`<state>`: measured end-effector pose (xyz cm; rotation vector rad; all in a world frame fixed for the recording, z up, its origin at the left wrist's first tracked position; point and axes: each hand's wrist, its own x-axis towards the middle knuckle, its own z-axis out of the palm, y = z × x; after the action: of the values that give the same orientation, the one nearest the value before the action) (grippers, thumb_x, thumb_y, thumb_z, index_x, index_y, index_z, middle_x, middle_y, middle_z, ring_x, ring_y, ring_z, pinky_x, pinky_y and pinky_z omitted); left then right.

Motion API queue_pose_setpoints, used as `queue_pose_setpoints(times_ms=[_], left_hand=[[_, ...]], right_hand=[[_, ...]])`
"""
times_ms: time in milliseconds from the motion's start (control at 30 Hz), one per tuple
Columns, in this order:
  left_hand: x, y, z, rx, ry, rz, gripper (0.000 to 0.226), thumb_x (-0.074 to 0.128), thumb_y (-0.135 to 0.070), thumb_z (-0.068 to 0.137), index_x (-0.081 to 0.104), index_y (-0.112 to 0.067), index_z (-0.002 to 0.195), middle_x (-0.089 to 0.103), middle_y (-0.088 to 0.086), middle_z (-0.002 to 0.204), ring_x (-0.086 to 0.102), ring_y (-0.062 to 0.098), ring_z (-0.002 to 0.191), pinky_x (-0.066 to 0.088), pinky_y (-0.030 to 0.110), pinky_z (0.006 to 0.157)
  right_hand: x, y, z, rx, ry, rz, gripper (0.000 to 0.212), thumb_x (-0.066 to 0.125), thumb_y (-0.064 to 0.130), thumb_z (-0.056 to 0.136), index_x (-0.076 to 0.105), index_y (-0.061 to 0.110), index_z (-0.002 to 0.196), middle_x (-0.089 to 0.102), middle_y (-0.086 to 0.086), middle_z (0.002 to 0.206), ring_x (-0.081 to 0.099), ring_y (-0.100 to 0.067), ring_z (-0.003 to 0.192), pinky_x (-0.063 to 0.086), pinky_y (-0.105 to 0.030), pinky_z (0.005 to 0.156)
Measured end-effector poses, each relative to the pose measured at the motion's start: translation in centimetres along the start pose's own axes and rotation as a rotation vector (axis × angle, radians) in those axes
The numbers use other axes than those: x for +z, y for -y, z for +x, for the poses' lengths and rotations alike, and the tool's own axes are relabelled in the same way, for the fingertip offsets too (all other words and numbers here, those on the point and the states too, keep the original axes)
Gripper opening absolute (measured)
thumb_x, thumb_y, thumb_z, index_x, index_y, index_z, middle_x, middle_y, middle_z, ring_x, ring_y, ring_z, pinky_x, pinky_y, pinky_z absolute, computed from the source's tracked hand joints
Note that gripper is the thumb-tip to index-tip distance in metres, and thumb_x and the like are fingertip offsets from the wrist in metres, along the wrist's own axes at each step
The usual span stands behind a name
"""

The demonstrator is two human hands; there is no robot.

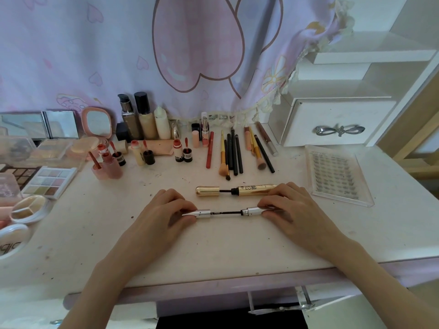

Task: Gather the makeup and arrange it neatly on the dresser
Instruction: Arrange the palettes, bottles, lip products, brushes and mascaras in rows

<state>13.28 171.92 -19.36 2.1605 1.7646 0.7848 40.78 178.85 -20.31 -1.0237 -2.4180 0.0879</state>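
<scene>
Nearest the bench edge, both forearms reach in from below. The left hand pinches the silver cap of a slim mascara, and the right hand pinches its silver tube; each grip is closed on its half, with the two parts pulled apart in a line and the dark wand bare between them, low over the bench.

Just beyond lies a gold mascara, also open, its cap to the left and its tube running under the right hand's fingertips.

To the right of it sits a clear tray of false lashes. At the left edge are round compacts and eyeshadow palettes.

Farther back, a row of brushes and pencils lies side by side, with a red pencil to their left. Left of that stand small lip tints and pink pots, several with their wands out.

At the back stand foundation bottles, a pink mirror and a white drawer unit, below a hanging pink heart-print cloth.
</scene>
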Motion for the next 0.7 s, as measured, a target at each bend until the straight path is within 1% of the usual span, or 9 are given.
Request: queue_pose_setpoints(times_ms=[67,133,167,233,333,400,533,600,700], left_hand=[[-0.4,0.3,-0.3,-0.018,-0.009,0.007,0.019,0.061,-0.024,0.085,0.067,-0.023,0.104,0.046,-0.022,0.093,0.048,0.001,0.089,0.039,0.012,0.073],[-0.8,0.6,-0.5,-0.038,-0.02,0.01,0.018,0.062,-0.023,0.085,0.067,-0.023,0.102,0.046,-0.022,0.093,0.048,0.001,0.088,0.039,0.012,0.072],[-0.9,0.6,-0.7,-0.05,-0.023,0.009,0.017,0.062,-0.022,0.085,0.067,-0.023,0.102,0.047,-0.022,0.093,0.048,0.001,0.088,0.038,0.012,0.072],[-1.0,0.6,-0.8,-0.064,-0.03,0.003,0.017,0.063,-0.021,0.085,0.067,-0.024,0.101,0.047,-0.022,0.093,0.049,0.002,0.087,0.037,0.012,0.071],[-1.0,0.4,-0.9,-0.062,-0.027,-0.005,0.017,0.064,-0.021,0.084,0.067,-0.024,0.1,0.048,-0.021,0.093,0.049,0.003,0.088,0.037,0.012,0.071],[-0.7,0.2,-1.0,-0.043,-0.015,-0.011,0.018,0.064,-0.021,0.084,0.068,-0.024,0.1,0.048,-0.021,0.093,0.049,0.003,0.088,0.037,0.012,0.072],[0.3,-0.8,-0.7,-0.015,-0.004,-0.038,0.018,0.065,-0.022,0.083,0.068,-0.024,0.101,0.047,-0.02,0.094,0.048,0.002,0.089,0.035,0.006,0.076],[0.7,-1.3,-0.5,-0.01,-0.009,-0.065,0.017,0.066,-0.022,0.082,0.065,-0.026,0.099,0.047,-0.02,0.094,0.047,0.001,0.09,0.035,0.004,0.076],[1.1,-1.9,-0.3,-0.003,-0.008,-0.081,0.017,0.067,-0.021,0.082,0.057,-0.03,0.093,0.046,-0.02,0.093,0.047,0.001,0.091,0.035,0.004,0.074]], right_hand=[[-0.3,-0.4,-0.3,0.03,0.005,0.002,0.023,0.054,0.032,0.084,0.069,0.019,0.094,0.06,0.004,0.091,0.048,-0.009,0.086,0.043,-0.023,0.075],[-0.7,-0.9,-0.6,0.072,0.017,0.041,0.018,0.063,0.023,0.082,0.07,0.017,0.098,0.058,0.005,0.092,0.043,-0.002,0.087,0.037,-0.01,0.08],[-0.8,-1.0,-0.7,0.093,0.024,0.064,0.019,0.065,0.019,0.082,0.07,0.016,0.099,0.056,0.006,0.093,0.041,0.001,0.087,0.035,-0.005,0.08],[-0.9,-1.0,-0.9,0.109,0.022,0.081,0.022,0.065,0.016,0.081,0.071,0.013,0.102,0.055,0.006,0.093,0.038,0.004,0.087,0.031,0.001,0.084],[-0.7,-0.8,-0.9,0.105,0.009,0.082,0.027,0.065,0.008,0.08,0.07,0.012,0.106,0.058,0.0,0.094,0.038,0.004,0.086,0.03,0.001,0.085],[-0.6,-0.6,-0.9,0.1,-0.002,0.092,0.028,0.062,0.008,0.08,0.07,0.013,0.107,0.059,-0.001,0.094,0.04,0.003,0.086,0.031,0.002,0.084],[-0.5,0.0,-0.3,0.108,0.01,0.101,0.023,0.071,0.001,0.077,0.071,0.011,0.098,0.062,-0.003,0.094,0.053,-0.01,0.086,0.031,0.002,0.086],[-0.6,0.3,0.0,0.098,0.015,0.108,0.018,0.07,0.002,0.077,0.071,0.011,0.093,0.063,-0.002,0.092,0.055,-0.013,0.083,0.031,0.002,0.084],[-0.5,0.6,0.3,0.09,0.012,0.116,0.017,0.062,0.009,0.079,0.072,0.013,0.092,0.064,-0.001,0.092,0.054,-0.008,0.081,0.032,0.002,0.083]])
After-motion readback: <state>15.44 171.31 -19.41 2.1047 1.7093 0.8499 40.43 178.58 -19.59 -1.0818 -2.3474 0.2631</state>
